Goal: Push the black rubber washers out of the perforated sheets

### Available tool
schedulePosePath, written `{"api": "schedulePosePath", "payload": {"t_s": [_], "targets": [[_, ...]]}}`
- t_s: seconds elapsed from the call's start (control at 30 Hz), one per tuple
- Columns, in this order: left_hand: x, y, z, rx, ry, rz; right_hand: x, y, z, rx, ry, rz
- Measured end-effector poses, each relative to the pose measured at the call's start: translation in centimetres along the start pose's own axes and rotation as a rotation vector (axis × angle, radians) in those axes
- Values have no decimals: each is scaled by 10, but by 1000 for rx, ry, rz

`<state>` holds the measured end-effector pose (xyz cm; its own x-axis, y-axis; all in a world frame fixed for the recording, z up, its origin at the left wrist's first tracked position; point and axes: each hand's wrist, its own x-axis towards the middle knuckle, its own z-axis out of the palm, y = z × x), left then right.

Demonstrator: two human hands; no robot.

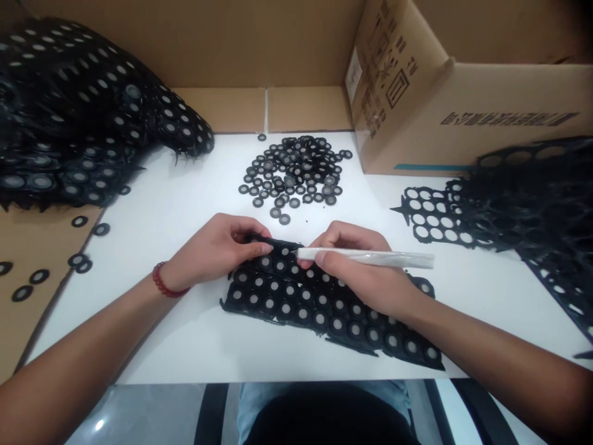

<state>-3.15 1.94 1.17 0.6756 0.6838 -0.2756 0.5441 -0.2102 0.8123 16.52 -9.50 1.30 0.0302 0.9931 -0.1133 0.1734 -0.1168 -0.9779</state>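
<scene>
The white bench [185,210] has brown cardboard along its back and left side, and one cardboard box [445,105] stands at the back right. One black sheet of rings [324,306] lies in front of the person. The left hand [217,247] pinches the sheet's far left edge with closed fingers. The right hand [365,272] is closed around one white stick [365,256], whose tip touches the sheet. Behind lies one pile of loose rings [291,173], too many to count. One heap of full sheets [78,117] is at the left, one heap of empty sheets [519,210] at the right.
</scene>
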Motion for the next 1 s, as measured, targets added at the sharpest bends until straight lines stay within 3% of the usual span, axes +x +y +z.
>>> {"api": "schedulePosePath", "payload": {"t_s": [0.33, 0.53, 0.83, 1.0], "targets": [[-3, 1, 3, -356, -175, 27, 2, -4, 2, -76, 21, -21], [-3, 0, 5, -466, -226, 38, 1, -4, 2, -63, 10, -10], [-4, -2, 11, -403, -193, 77, 5, -3, -1, 41, -151, 71], [-4, 0, 13, -352, -189, 71, 5, -1, 1, 5, -175, 89]]}}
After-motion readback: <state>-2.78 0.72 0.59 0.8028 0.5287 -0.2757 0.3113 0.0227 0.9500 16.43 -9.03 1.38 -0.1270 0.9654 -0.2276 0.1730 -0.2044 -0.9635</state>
